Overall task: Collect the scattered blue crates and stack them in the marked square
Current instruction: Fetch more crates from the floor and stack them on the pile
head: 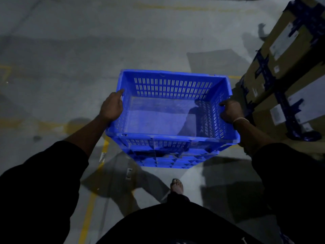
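An empty blue slotted crate (173,85) fills the middle of the head view. My left hand (112,106) grips its left rim, thumb over the top edge. My right hand (230,111) grips the right rim, a pale band on the wrist. Under the crate shows more blue crate wall (168,159), so it seems to sit on or just above another crate; I cannot tell whether they touch. Yellow floor lines (91,205) run beneath and to the left of the crates.
Stacked cardboard boxes (288,55) on blue racking (281,103) stand close on the right. Grey concrete floor (70,41) stretches ahead and to the left. My sandalled foot (176,186) is just behind the crates.
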`<state>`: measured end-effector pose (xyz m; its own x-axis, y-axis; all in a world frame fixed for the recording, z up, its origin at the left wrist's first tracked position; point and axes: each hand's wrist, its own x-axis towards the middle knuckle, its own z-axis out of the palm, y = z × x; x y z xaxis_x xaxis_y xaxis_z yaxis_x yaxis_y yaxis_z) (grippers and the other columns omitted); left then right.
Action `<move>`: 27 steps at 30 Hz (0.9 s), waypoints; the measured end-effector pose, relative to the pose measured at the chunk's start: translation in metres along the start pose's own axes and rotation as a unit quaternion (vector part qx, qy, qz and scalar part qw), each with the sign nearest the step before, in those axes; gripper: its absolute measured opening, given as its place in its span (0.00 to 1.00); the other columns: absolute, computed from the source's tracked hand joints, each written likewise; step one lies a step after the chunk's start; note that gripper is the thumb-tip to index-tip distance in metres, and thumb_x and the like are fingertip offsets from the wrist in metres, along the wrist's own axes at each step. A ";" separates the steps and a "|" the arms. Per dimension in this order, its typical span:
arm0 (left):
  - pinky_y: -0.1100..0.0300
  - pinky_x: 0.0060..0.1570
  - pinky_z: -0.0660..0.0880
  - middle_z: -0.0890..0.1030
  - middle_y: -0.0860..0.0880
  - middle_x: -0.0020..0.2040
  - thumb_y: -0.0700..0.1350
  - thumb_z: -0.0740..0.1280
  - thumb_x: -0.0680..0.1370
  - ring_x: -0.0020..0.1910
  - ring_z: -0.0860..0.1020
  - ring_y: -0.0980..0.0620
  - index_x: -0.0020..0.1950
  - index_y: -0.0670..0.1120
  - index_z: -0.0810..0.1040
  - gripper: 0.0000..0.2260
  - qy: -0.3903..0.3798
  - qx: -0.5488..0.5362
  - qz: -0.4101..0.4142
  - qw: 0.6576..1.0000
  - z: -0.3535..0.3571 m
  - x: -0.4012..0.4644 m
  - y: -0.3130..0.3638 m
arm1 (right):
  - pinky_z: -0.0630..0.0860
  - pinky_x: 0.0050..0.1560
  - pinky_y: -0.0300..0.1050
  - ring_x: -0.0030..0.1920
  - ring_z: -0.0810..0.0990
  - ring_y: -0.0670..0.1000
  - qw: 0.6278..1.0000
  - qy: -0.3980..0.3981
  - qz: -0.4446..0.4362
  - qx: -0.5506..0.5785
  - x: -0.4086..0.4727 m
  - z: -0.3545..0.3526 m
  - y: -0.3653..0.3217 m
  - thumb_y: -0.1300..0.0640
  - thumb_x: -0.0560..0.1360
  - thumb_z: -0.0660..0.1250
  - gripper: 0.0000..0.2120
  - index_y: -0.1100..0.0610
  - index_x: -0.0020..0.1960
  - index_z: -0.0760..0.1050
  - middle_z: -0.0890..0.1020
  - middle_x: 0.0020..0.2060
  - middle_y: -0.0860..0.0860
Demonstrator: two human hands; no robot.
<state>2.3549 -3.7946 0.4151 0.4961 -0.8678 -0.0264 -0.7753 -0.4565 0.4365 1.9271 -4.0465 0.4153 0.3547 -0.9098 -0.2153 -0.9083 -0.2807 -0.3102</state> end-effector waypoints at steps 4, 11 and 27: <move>0.43 0.59 0.72 0.74 0.33 0.64 0.39 0.59 0.81 0.61 0.75 0.33 0.79 0.44 0.63 0.25 -0.008 0.009 0.004 1.000 0.001 -0.001 -0.001 | 0.74 0.63 0.53 0.61 0.78 0.64 1.000 -0.007 0.003 -0.006 -0.002 0.001 0.000 0.62 0.70 0.71 0.24 0.60 0.66 0.77 0.79 0.62 0.64; 0.43 0.71 0.64 0.56 0.33 0.77 0.46 0.63 0.78 0.73 0.63 0.30 0.81 0.43 0.53 0.34 -0.087 -0.001 -0.010 0.996 0.000 -0.016 0.003 | 0.72 0.63 0.55 0.63 0.75 0.66 0.999 -0.031 -0.015 -0.033 -0.022 -0.007 0.000 0.61 0.70 0.72 0.30 0.59 0.71 0.72 0.75 0.64 0.67; 0.33 0.66 0.64 0.40 0.36 0.81 0.54 0.72 0.74 0.77 0.53 0.32 0.82 0.42 0.46 0.47 -0.076 0.142 0.045 0.986 0.003 -0.034 0.019 | 0.78 0.57 0.59 0.57 0.79 0.67 0.995 0.027 -0.020 -0.091 -0.050 0.001 -0.003 0.64 0.67 0.69 0.31 0.56 0.70 0.73 0.80 0.57 0.67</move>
<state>2.3222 -3.7742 0.4212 0.3726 -0.9170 -0.1421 -0.9025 -0.3938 0.1747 1.9122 -3.9995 0.4266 0.3832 -0.9106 -0.1545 -0.9206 -0.3629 -0.1445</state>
